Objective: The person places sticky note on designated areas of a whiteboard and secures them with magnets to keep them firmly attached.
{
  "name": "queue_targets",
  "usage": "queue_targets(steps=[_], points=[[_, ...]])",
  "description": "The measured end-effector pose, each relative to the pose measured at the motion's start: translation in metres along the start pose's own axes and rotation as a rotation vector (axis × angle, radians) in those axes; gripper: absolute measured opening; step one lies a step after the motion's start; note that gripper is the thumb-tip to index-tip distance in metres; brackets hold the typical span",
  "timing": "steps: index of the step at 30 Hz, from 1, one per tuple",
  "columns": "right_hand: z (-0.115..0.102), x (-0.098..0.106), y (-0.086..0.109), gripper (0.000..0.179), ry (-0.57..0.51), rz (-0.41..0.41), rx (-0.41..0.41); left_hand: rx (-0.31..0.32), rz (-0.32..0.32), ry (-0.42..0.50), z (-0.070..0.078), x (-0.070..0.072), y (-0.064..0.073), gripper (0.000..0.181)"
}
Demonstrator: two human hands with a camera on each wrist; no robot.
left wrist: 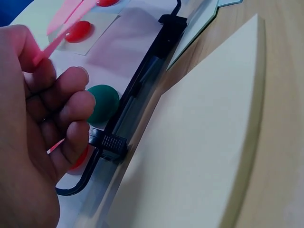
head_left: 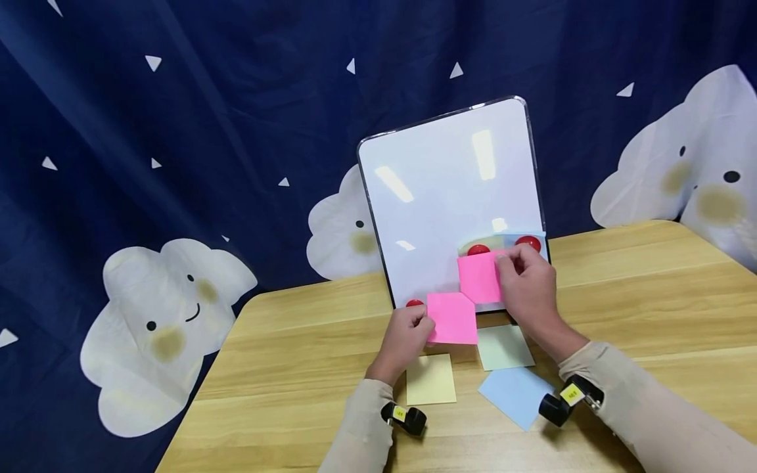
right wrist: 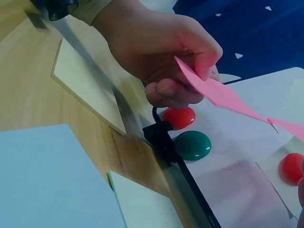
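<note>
My left hand [head_left: 405,338] pinches the edge of a pink sticky note [head_left: 452,318], low in front of the whiteboard [head_left: 437,177]. Higher and to the right, my right hand [head_left: 529,282] pinches a second pink square [head_left: 480,277]. The two pink pieces meet at a corner; whether they are joined there I cannot tell. The right wrist view shows the left hand [right wrist: 161,57] with thumb and finger on the pink paper [right wrist: 223,97]; only a sliver of the right hand's fingertips [right wrist: 301,192] shows at the edge. Fingers below the left pinch are loosely curled.
Red magnets [head_left: 478,249] hold a pale note [right wrist: 275,175] and a blue note [head_left: 508,242] on the board. A green magnet [right wrist: 192,145] sits by its black stand [right wrist: 159,140]. Yellow [head_left: 432,381], pale green [head_left: 505,347] and blue [head_left: 517,394] note pads lie on the wooden table [head_left: 284,374].
</note>
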State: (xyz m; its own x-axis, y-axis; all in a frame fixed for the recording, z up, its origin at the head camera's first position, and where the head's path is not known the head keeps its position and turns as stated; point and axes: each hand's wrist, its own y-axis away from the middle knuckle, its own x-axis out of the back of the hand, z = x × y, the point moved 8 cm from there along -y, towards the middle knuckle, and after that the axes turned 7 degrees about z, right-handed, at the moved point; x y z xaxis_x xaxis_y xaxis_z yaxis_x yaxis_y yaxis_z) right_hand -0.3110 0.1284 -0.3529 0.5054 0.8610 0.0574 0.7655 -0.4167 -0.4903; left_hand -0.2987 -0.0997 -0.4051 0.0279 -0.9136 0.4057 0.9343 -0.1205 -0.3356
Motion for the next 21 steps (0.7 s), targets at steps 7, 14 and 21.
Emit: queue_targets(steps=[7, 14, 21], points=[[-0.004, 0.002, 0.0, 0.02, -0.022, 0.022, 0.013, -0.006, 0.044, -0.019, -0.002, 0.003, -0.002, 0.035], [-0.004, 0.004, 0.0, 0.019, -0.028, 0.057, 0.045, -0.01, 0.043, 0.005, 0.024, 0.007, 0.004, 0.034], [-0.006, 0.005, -0.001, 0.018, -0.037, 0.077, 0.056, -0.027, 0.047, 0.022, 0.04, 0.012, 0.008, 0.034]])
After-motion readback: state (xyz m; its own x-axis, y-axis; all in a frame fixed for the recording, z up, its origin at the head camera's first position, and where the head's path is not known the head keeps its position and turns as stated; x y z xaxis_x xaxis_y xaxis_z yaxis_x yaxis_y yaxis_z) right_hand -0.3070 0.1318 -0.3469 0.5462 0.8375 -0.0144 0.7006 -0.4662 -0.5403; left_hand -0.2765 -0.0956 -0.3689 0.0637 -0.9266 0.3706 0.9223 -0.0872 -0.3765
